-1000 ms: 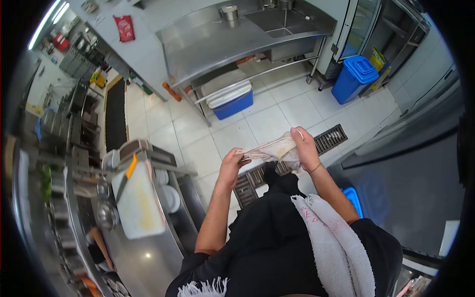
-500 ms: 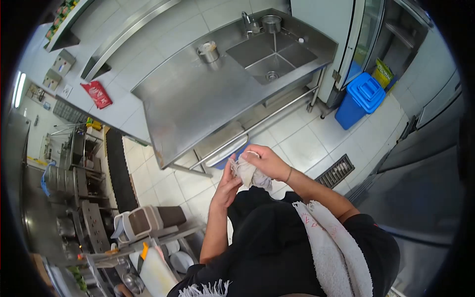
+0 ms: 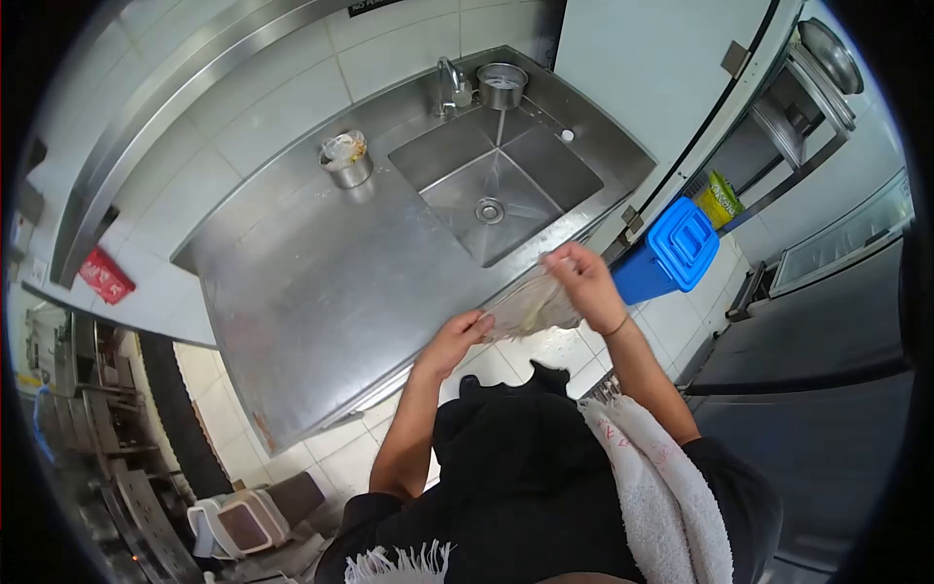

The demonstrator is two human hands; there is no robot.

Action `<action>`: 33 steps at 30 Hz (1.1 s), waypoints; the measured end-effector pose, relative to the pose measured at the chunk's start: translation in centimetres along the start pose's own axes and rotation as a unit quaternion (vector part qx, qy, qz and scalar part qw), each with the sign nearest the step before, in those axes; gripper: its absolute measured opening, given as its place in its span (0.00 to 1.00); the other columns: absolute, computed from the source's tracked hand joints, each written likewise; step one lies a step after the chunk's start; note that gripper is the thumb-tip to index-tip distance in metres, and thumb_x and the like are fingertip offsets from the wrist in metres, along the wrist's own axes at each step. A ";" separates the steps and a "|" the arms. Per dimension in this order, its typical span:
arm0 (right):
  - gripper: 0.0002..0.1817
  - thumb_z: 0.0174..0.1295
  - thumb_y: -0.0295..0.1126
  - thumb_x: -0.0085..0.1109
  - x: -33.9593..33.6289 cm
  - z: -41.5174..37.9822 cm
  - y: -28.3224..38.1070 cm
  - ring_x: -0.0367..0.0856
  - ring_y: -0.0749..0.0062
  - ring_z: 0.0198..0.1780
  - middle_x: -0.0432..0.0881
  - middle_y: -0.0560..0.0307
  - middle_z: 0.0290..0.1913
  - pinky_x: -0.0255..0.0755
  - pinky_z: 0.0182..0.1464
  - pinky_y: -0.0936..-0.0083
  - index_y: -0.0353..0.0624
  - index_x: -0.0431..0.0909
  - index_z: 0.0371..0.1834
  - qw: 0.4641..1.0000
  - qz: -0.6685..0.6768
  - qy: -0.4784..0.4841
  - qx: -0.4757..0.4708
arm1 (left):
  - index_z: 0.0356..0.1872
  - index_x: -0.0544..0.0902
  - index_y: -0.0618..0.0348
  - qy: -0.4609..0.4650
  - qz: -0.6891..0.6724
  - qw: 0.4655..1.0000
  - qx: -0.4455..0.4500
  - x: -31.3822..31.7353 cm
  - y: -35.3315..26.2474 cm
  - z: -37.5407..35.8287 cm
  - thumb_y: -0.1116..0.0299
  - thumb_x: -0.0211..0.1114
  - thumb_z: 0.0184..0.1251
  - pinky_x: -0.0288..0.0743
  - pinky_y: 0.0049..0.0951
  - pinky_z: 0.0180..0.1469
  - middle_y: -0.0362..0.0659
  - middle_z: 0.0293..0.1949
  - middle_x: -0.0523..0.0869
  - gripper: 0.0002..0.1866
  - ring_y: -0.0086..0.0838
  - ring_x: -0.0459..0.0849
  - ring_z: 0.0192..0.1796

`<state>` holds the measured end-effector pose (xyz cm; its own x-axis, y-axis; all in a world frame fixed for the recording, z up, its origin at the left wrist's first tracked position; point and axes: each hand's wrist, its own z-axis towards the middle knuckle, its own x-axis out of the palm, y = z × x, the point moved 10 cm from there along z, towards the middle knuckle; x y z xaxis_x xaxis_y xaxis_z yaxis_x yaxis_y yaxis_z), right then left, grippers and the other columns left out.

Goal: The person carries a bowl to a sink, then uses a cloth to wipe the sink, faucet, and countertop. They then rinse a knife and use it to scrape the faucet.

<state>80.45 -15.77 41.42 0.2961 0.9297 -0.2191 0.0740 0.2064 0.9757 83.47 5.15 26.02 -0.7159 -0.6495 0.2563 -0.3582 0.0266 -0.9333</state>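
Observation:
A thin, pale cloth (image 3: 530, 310) with a yellowish patch is spread between my two hands, in front of the steel counter's front edge. My left hand (image 3: 451, 345) pinches its left side. At its far right corner, my right hand (image 3: 587, 287) grips it, higher and closer to the sink (image 3: 457, 209). A thin stream of water runs into that basin from beside a steel pot (image 3: 502, 90), which stands by the tap (image 3: 449, 90). Part of the cloth is hidden behind my fingers.
A steel container (image 3: 348, 164) with whitish stuff in it stands on the counter (image 3: 321, 292). Right of the counter is a blue lidded bin (image 3: 676, 248), with a yellow-green bag (image 3: 718, 201) behind. Plastic bins (image 3: 248, 521) sit low at left. A white towel hangs over my shoulder.
The crumpled cloth has been opened out between my hands, which moved apart. I have come closer to the counter and sink.

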 end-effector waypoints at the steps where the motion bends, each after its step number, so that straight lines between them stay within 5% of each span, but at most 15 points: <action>1: 0.10 0.75 0.40 0.65 -1.6 2.0 -0.1 0.73 0.88 0.32 0.79 0.71 0.32 0.70 0.35 0.83 0.45 0.82 0.43 0.999 0.033 -0.036 -0.009 | 0.54 0.86 0.59 0.020 0.002 1.000 0.002 -0.2 -1.4 2.1 0.58 0.61 0.83 0.75 0.25 0.59 0.33 0.44 0.86 0.15 0.19 0.81 0.50; 5: 0.10 0.79 0.40 0.60 -7.7 10.6 -1.8 0.78 0.84 0.39 0.81 0.68 0.37 0.74 0.42 0.80 0.45 0.79 0.46 0.976 0.193 -0.101 0.016 | 0.61 0.83 0.59 -0.022 -0.007 0.999 -0.041 -2.8 -4.3 8.2 0.57 0.59 0.84 0.77 0.31 0.62 0.40 0.57 0.87 0.18 0.28 0.85 0.58; 17: 0.14 0.80 0.42 0.57 -17.2 55.1 0.0 0.76 0.84 0.37 0.80 0.66 0.36 0.75 0.40 0.78 0.42 0.79 0.45 0.893 0.385 -0.169 -0.161 | 0.62 0.81 0.57 -0.212 0.007 0.971 -0.110 -7.6 -9.5 27.7 0.57 0.60 0.83 0.80 0.33 0.61 0.42 0.58 0.86 0.18 0.32 0.85 0.58; 20: 0.16 0.78 0.44 0.59 -15.8 65.6 -2.3 0.81 0.74 0.38 0.84 0.58 0.36 0.77 0.44 0.72 0.40 0.80 0.46 0.921 0.327 -0.163 -0.137 | 0.65 0.79 0.57 -0.228 0.009 0.970 -0.090 -7.7 -12.4 33.3 0.57 0.60 0.83 0.80 0.34 0.61 0.44 0.60 0.84 0.19 0.32 0.85 0.59; 23: 0.14 0.77 0.41 0.60 -13.1 74.5 -8.4 0.85 0.69 0.42 0.87 0.54 0.42 0.79 0.48 0.68 0.40 0.81 0.45 0.969 0.036 -0.174 -0.173 | 0.67 0.77 0.58 -0.248 0.002 0.965 -0.081 -8.1 -14.8 38.7 0.57 0.61 0.83 0.80 0.35 0.61 0.45 0.62 0.84 0.21 0.32 0.85 0.59; 25: 0.14 0.74 0.41 0.59 -8.9 79.3 -14.8 0.87 0.48 0.50 0.89 0.43 0.48 0.79 0.54 0.61 0.43 0.83 0.50 0.986 -0.108 -0.035 -0.120 | 0.67 0.77 0.58 -0.260 -0.003 0.962 -0.085 -9.4 -15.0 42.9 0.56 0.62 0.82 0.80 0.35 0.60 0.44 0.61 0.84 0.22 0.32 0.85 0.59; 27: 0.14 0.71 0.38 0.58 -5.8 80.4 -19.3 0.86 0.45 0.58 0.88 0.42 0.56 0.79 0.60 0.58 0.45 0.83 0.55 0.932 -0.345 0.096 -0.065 | 0.68 0.76 0.58 -0.274 0.009 0.957 -0.094 -11.3 -14.8 48.1 0.55 0.64 0.80 0.80 0.36 0.59 0.44 0.61 0.84 0.25 0.32 0.85 0.58; 33: 0.22 0.73 0.39 0.52 -2.5 80.8 -23.2 0.80 0.54 0.70 0.82 0.50 0.69 0.76 0.69 0.58 0.48 0.82 0.67 0.826 -0.519 0.221 -0.023 | 0.67 0.70 0.59 -0.364 -0.031 0.930 -0.050 -19.4 -14.4 65.0 0.51 0.65 0.77 0.83 0.42 0.55 0.47 0.63 0.76 0.29 0.40 0.84 0.57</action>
<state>154.93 -47.48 18.72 -0.2801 0.2633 -0.9232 0.0300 0.9636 0.2658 141.48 -31.99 18.13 -0.1106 -0.9932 0.0362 -0.4650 0.0195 -0.8851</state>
